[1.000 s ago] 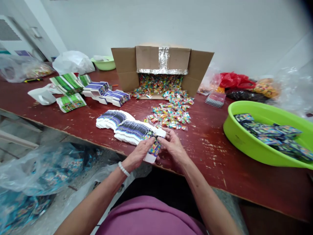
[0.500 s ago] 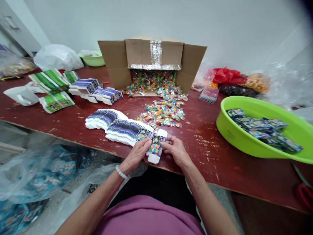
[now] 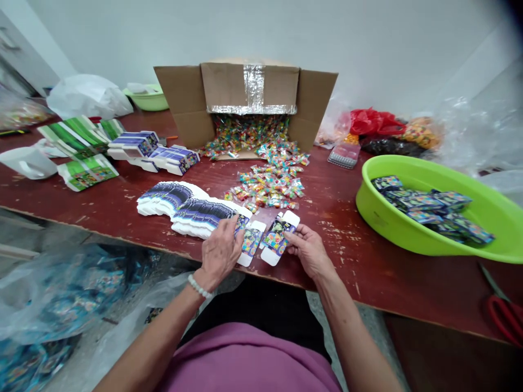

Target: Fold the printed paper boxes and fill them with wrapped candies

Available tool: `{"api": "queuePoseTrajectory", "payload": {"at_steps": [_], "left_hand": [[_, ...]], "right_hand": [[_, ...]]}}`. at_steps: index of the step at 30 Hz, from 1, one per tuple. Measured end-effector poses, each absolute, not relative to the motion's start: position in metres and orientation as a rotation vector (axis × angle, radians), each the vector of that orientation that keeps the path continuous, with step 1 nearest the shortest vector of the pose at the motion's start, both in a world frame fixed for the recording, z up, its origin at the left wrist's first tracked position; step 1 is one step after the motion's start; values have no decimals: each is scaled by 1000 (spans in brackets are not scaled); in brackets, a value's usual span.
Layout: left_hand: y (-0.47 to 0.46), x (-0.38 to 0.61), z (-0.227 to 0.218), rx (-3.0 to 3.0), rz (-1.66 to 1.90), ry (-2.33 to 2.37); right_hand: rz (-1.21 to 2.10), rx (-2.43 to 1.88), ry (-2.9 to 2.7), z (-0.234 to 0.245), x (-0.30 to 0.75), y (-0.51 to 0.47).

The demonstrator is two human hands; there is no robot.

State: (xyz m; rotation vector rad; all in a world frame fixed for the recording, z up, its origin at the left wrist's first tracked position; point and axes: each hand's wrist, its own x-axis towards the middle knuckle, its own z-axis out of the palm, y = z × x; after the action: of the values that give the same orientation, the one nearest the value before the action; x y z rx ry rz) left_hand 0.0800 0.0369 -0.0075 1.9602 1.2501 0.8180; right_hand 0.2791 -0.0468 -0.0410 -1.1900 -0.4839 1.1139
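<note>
A fanned row of flat printed carton blanks (image 3: 192, 209) lies on the red-brown table (image 3: 347, 256) near its front edge. My left hand (image 3: 220, 251) rests fingers-down on the row's right end, touching the end blank (image 3: 250, 243). My right hand (image 3: 309, 250) pinches a single flat blank (image 3: 279, 237), held just right of the row and a little above the table. A pile of small wrapped candies (image 3: 272, 182) spills from an open cardboard box (image 3: 245, 100) behind the blanks.
A lime-green basin (image 3: 408, 239) with several filled dark packets stands at right. Green and blue carton stacks (image 3: 122, 147) lie at back left. Plastic bags sit at the back and below left. Red-handled scissors (image 3: 504, 310) lie at far right.
Both hands held one blank together before. Now my right hand has drawn that blank off to the right, and my left hand has dropped onto the end of the row.
</note>
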Motion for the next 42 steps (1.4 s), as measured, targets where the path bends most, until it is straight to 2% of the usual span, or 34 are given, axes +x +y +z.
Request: {"api": "queuePoseTrajectory", "payload": {"at_steps": [3, 6, 8, 12, 16, 20, 22, 27, 30, 36, 42], "left_hand": [[30, 81, 4, 1917, 703, 1100], [25, 79, 11, 1399, 173, 626], [21, 76, 11, 1109, -36, 373], [12, 73, 2, 1021, 68, 330], [5, 69, -3, 1085, 219, 493], [1, 62, -1, 1313, 198, 465], [-1, 59, 0, 1335, 176, 457], [-11, 60, -3, 1133, 205, 461], [-14, 59, -1, 1226, 184, 539], [-18, 49, 2, 1475, 90, 561], [-22, 47, -10, 1208, -56, 467]], "right_hand": [[1137, -1102, -577, -30, 270, -55], [1271, -974, -716, -20, 254, -61], [1390, -916, -797, -16, 245, -63], [1515, -872, -857, -10, 237, -67], [1493, -892, -883, -2, 233, -70], [1457, -961, -949, 2, 226, -73], [1317, -1102, -973, 0, 222, -74], [335, -1465, -1226, 2, 220, -78], [200, -1446, -1543, 7, 223, -82], [554, -1457, -1599, 4, 227, -97], [1033, -1415, -1507, -7, 235, -110]]}}
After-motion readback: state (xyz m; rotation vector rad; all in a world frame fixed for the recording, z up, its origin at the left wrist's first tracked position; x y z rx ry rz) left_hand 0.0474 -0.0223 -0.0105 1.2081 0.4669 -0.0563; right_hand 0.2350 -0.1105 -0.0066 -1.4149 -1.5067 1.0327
